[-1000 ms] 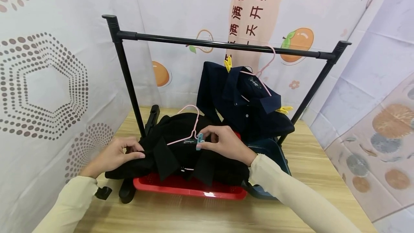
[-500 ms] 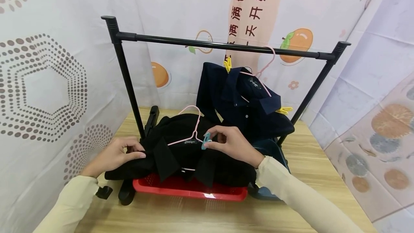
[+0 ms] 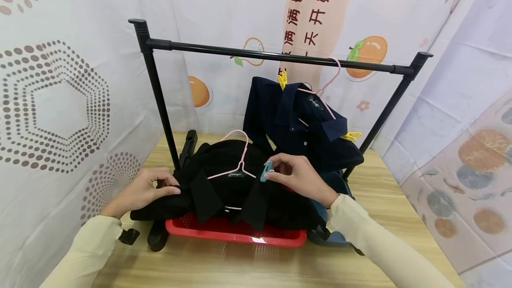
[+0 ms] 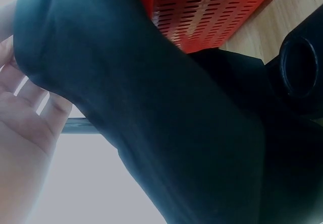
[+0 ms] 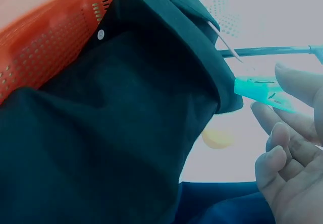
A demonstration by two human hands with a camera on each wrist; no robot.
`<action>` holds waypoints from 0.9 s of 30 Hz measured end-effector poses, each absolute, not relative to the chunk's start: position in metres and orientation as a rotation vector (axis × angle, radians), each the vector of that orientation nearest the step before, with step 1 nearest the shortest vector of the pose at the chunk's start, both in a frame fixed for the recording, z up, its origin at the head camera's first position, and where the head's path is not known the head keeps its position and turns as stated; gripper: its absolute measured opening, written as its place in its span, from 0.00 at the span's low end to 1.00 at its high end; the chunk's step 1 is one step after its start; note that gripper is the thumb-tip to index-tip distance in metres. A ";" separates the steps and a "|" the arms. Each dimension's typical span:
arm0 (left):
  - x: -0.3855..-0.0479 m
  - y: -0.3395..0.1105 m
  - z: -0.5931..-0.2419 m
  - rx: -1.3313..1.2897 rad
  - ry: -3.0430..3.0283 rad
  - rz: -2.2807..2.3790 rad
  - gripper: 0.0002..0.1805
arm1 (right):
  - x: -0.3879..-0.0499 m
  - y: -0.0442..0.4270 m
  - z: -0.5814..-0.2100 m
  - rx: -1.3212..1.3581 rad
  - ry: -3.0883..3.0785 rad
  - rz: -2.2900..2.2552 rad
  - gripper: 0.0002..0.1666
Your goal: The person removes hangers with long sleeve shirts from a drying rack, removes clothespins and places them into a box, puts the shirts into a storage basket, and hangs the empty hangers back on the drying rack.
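Observation:
A black collared shirt (image 3: pixel 216 157) lies over the red basket (image 3: pixel 236 234), a pink hanger (image 3: pixel 242 159) inside its neck. The left hand (image 3: pixel 154 188) pinches the shirt's shoulder at the left; in the left wrist view its fingers (image 4: pixel 33 94) are partly hidden behind the cloth. Between thumb and fingertips the right hand (image 3: pixel 302 177) pinches a light-blue clothespin (image 3: pixel 266 171), just right of the hanger's visible arm end and over the shirt's right side. Seen from the right wrist, the clothespin (image 5: pixel 255 88) is close to the shirt's collar edge; whether they touch I cannot tell.
Behind stands a black clothes rack (image 3: pixel 240 52). A navy shirt (image 3: pixel 262 106) hangs from it at the right on a pink hanger, with yellow clothespins (image 3: pixel 282 80) at its shoulders. A dark blue basket (image 3: pixel 336 181) sits beside the red one, partly behind the right arm.
The right hand has moved to the right with the clothespin, away from the hanger's neck and along its right arm. The left hand stays at the shirt's left shoulder.

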State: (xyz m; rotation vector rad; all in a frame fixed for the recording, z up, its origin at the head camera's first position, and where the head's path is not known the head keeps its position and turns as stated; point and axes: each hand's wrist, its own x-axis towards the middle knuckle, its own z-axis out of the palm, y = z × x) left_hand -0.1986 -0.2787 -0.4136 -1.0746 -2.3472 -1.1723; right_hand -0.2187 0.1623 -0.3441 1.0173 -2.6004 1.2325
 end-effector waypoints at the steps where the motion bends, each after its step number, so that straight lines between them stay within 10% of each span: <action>1: -0.199 -0.279 -0.414 -1.082 -2.341 -1.173 0.22 | -0.218 0.164 -0.344 1.010 -2.601 1.235 0.14; 27: -0.193 -0.280 -0.411 -1.047 -2.374 -1.133 0.18 | -0.205 0.225 -0.358 0.858 -2.570 1.236 0.13</action>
